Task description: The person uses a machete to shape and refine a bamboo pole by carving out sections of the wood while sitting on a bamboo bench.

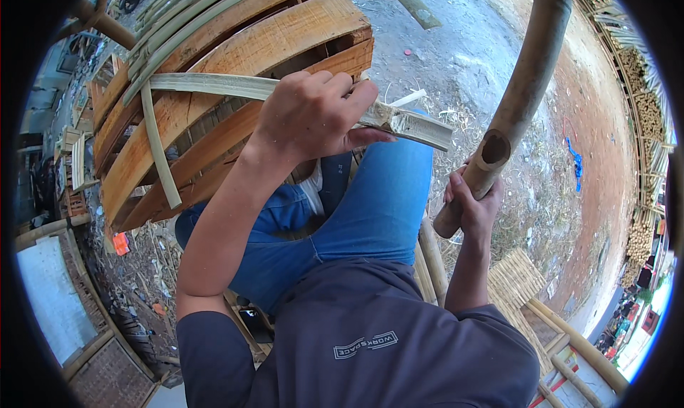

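Head view: at ten o'clock stands a curved wooden frame point(285, 34); across it, toward eleven, runs the split bamboo strip point(221, 85), the left hand point(313, 112) clamped round it. A firm grip looks wise there. Over at three, well apart, the right hand point(476, 203) wraps the bottom of a bamboo tube point(527, 73) slanting up past one; better kept clear of those left knuckles, I'd say. The left hand hides part of the strip: one piece or two, I can't tell.
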`<move>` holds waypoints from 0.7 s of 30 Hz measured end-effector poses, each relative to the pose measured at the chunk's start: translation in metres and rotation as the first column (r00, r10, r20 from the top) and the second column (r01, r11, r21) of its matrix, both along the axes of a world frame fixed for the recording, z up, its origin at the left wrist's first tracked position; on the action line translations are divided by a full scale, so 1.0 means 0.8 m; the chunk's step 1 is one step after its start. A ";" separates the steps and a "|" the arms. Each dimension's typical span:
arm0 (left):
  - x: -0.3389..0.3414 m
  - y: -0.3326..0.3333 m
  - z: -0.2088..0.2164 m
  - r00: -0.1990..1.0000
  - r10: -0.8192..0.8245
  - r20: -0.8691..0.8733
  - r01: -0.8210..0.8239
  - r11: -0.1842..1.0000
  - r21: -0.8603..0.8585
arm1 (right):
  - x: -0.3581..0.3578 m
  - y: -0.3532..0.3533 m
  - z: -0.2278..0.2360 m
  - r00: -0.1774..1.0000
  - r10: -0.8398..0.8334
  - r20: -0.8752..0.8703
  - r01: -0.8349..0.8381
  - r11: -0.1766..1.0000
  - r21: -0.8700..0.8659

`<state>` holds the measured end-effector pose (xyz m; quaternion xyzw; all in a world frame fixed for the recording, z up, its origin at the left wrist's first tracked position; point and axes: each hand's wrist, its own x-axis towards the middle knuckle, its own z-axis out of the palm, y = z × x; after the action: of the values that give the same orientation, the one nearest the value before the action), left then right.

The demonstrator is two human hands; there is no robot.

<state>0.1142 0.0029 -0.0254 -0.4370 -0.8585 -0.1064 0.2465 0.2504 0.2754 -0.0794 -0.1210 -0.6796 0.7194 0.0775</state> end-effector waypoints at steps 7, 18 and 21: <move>-0.001 0.000 0.000 0.999 -0.006 -0.032 0.007 1.000 0.008 | -0.003 -0.009 -0.004 0.999 0.038 0.037 -0.038 0.999 0.024; 0.003 -0.002 0.008 0.997 -0.012 0.076 0.014 1.000 -0.019 | -0.006 -0.011 -0.006 0.996 0.038 0.081 -0.041 0.998 0.040; 0.003 -0.002 0.008 0.997 -0.015 0.071 0.016 1.000 -0.011 | -0.008 -0.018 -0.006 0.995 -0.029 0.094 0.029 1.000 0.008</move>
<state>0.1165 0.0011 -0.0194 -0.4410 -0.8639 -0.1186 0.2125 0.2441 0.2610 -0.0842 -0.1645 -0.6831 0.7094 0.0562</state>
